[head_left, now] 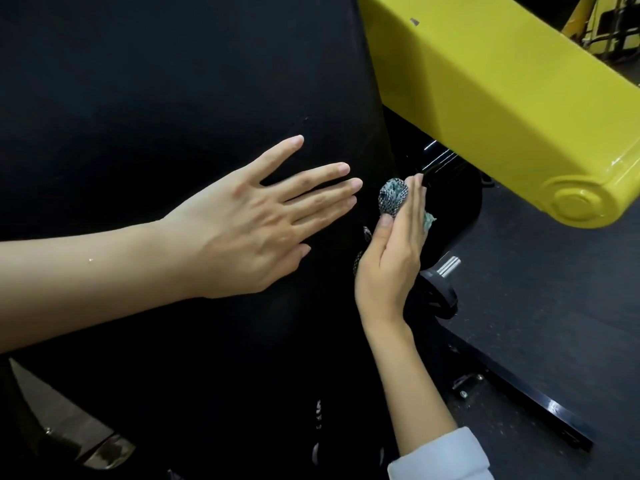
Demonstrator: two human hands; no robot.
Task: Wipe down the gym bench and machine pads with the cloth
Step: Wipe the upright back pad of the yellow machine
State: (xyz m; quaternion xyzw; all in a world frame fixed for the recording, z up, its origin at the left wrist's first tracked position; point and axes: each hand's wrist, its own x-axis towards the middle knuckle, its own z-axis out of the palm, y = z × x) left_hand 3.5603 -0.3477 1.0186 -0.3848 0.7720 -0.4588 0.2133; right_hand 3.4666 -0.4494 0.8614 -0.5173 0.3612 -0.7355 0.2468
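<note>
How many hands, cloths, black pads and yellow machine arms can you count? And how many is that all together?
Hands: 2, the left hand and the right hand
Cloth: 1
Black pad: 1
Yellow arm: 1
Total: 5

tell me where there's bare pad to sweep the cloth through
Bare pad above the left hand, up to the yellow arm, and below the left forearm. Crowded at the pad's right edge, where the right hand holds the cloth beside the left hand.
</note>
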